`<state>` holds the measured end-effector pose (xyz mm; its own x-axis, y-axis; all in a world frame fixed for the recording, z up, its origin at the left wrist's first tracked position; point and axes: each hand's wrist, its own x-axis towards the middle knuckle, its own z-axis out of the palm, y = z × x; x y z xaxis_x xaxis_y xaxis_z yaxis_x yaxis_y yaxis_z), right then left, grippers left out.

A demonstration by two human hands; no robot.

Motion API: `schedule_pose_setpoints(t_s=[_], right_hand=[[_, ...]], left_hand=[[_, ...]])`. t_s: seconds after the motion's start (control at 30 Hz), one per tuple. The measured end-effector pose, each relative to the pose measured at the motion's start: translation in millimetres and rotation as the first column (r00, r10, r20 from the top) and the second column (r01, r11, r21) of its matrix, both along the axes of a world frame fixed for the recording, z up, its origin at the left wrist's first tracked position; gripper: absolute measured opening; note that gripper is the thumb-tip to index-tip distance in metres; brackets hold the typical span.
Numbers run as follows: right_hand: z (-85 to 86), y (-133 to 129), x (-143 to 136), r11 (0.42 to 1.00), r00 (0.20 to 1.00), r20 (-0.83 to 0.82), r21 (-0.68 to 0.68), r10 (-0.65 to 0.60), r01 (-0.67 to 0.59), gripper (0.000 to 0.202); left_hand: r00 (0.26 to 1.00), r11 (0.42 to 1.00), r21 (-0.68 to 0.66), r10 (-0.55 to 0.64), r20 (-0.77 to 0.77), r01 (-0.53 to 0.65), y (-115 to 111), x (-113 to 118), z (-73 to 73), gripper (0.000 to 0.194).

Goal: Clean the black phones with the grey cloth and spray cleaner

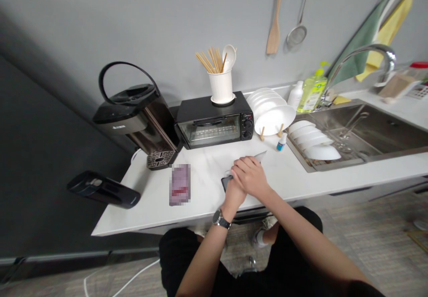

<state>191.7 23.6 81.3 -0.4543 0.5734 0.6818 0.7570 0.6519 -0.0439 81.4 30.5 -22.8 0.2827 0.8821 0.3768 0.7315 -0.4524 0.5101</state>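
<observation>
Both hands meet over a kitchen knife [250,162] at the middle of the white countertop [150,208]: the right hand [250,176] lies on top, fingers curled down as if pressing on the handle end, while the left hand [233,194], a wristwatch [221,219] on its wrist, sits beneath it around the dark handle. The overlap hides just how each hand closes, though both seem clenched on the knife. The pale blade pokes out toward the plate rack [271,114], flat and low to the surface, apparently steadied by the stacked hands. Behind stand a black toaster oven [214,121] bearing a chopstick holder [220,85], a hot-water dispenser [137,114], and a steel sink [374,132] with bowls to the right under a grey wall.
</observation>
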Motion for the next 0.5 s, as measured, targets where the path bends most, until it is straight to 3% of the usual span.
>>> schedule_pose_setpoints(t_s=[0.17,0.27,0.33,0.5], right_hand=[[3.4,11.0,29.6,0.972,0.943,-0.251,-0.139,-0.219,0.189,0.037],[9.4,9.5,30.2,0.944,0.904,-0.286,-0.182,-0.318,0.275,0.040],[12.1,4.7,19.1,0.955,0.933,-0.220,-0.143,-0.286,0.259,0.035],[9.9,-3.8,-8.1,0.995,0.998,-0.039,-0.088,-0.048,0.044,0.025]], left_hand=[[0.998,0.998,-0.040,-0.040,-0.042,0.039,-5.1,-4.1,13.1,0.018],[0.997,0.999,-0.043,-0.036,-0.067,0.033,-5.1,-4.3,14.8,0.018],[0.994,0.999,-0.037,-0.029,-0.110,0.025,-2.8,-3.4,9.7,0.016],[0.983,0.999,-0.040,0.026,-0.180,-0.033,3.1,-1.5,-7.1,0.021]])
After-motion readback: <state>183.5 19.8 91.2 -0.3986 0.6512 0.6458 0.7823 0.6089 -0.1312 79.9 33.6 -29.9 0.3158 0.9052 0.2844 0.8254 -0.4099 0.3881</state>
